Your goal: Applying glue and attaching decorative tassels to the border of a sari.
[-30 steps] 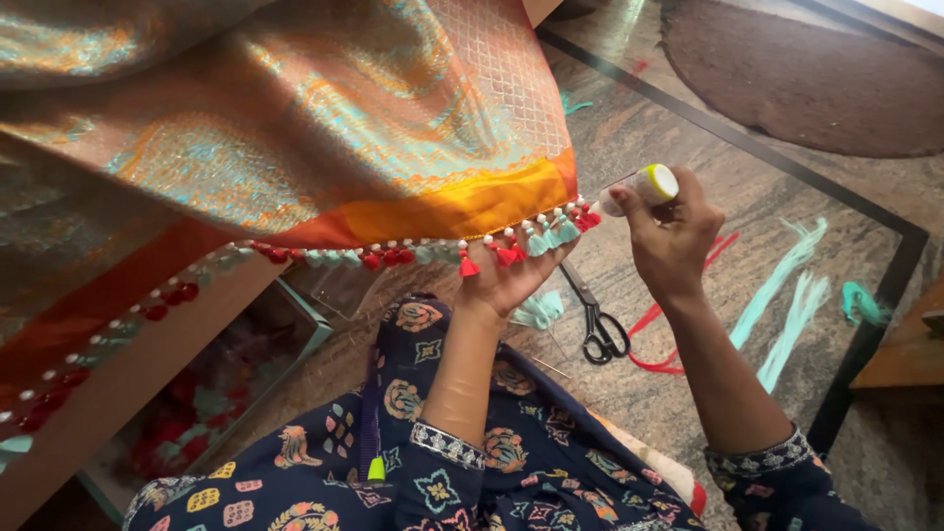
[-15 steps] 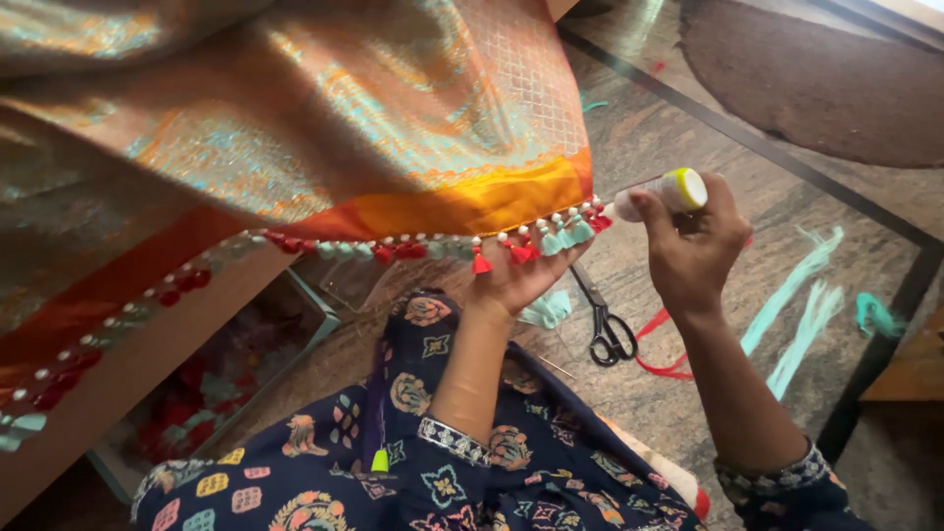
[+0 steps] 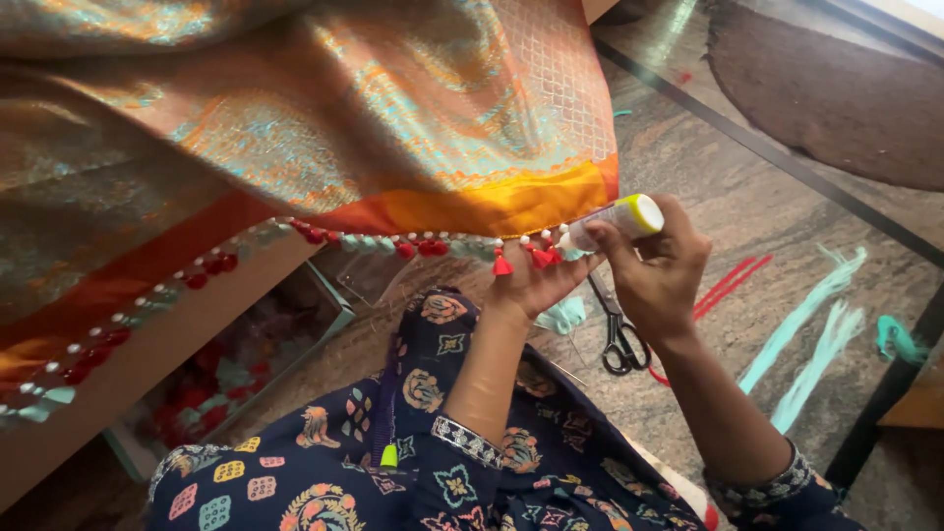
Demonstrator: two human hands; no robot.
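The small glue bottle (image 3: 618, 220), gripped in the right hand (image 3: 661, 275), has been brought down from 1 o'clock until its tip meets the tassel trim (image 3: 511, 254) of the cloth (image 3: 374, 128), which is supported from below by the left hand (image 3: 536, 285), with scissors (image 3: 618, 339) at 5 o'clock.

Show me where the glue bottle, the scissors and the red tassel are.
Glue bottle (image 3: 618, 218), head view, on its white body.
Scissors (image 3: 619, 344), head view, on the black handles.
Red tassel (image 3: 501, 265), head view, on its hanging tuft.

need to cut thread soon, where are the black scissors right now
In the head view, the black-handled metal scissors lie on the stone floor, just below the right hand and beside the red threads.
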